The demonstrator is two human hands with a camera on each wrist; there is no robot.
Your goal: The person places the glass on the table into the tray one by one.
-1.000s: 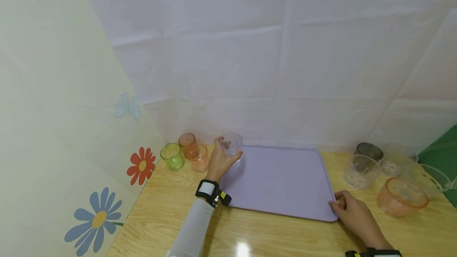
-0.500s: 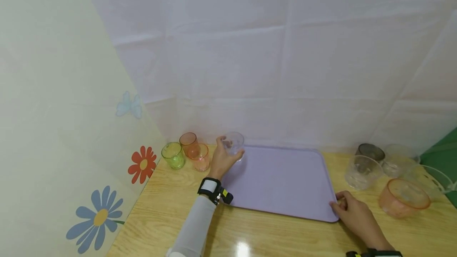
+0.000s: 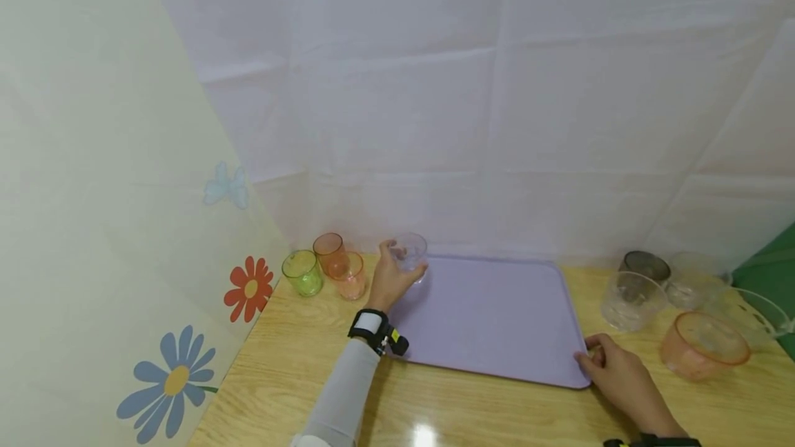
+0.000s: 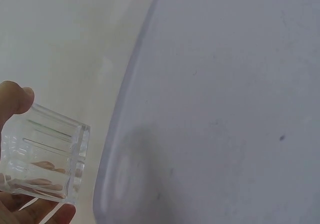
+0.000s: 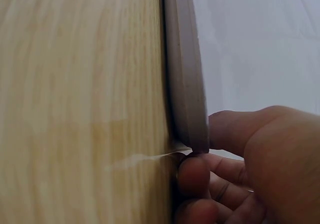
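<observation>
Head view: the left hand (image 3: 390, 283) curls its fingers round a clear cup (image 3: 413, 251) by the back left corner of the purple tray (image 3: 491, 316), maybe so it won't slip. I can't tell if cup and tray touch. The right hand (image 3: 617, 369) pinches the tray's near right corner, likely to keep it still on the bench (image 3: 273, 364). A green cup (image 3: 305, 283) stands beside two orange cups (image 3: 352, 287).

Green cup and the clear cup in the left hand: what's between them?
In the head view, the dark orange cup and the pale orange cup stand between the green cup and the clear cup; then comes the left hand.
</observation>
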